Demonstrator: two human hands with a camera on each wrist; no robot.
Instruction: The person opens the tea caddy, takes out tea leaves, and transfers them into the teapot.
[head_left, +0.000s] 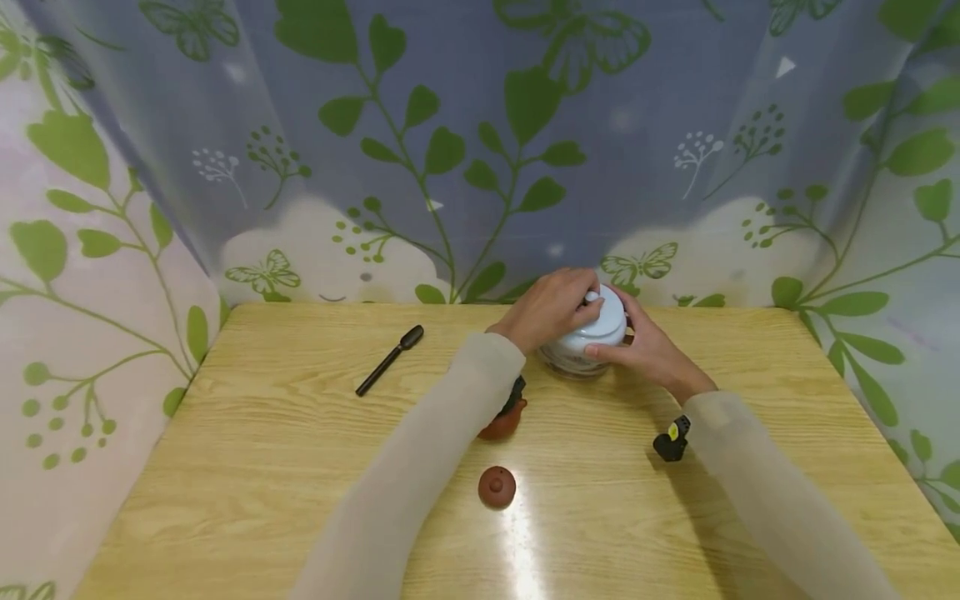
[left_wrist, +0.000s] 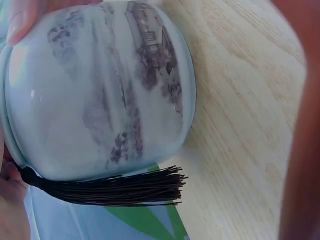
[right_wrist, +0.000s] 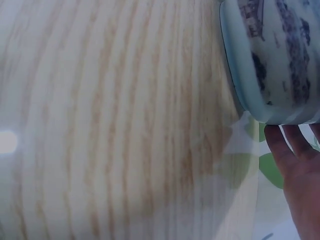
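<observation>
A pale porcelain jar [head_left: 573, 357] with a grey landscape pattern stands near the table's back edge. Its white lid [head_left: 611, 315] sits on top. My left hand [head_left: 551, 308] reaches over from the left and pinches the lid's small knob [head_left: 592, 297]. From the right, my right hand [head_left: 652, 348] grips the jar's side, thumb in front and fingers behind. A black tassel [left_wrist: 110, 187] hangs by the jar in the left wrist view. In the right wrist view the fingers [right_wrist: 282, 150] touch the jar wall.
A small red-brown clay teapot [head_left: 502, 425] is partly hidden by the left sleeve. Its round lid [head_left: 497, 487] lies nearer the front on the wooden table [head_left: 247, 467]. A black scoop [head_left: 390, 361] lies to the left. A patterned curtain [head_left: 450, 125] hangs behind the table.
</observation>
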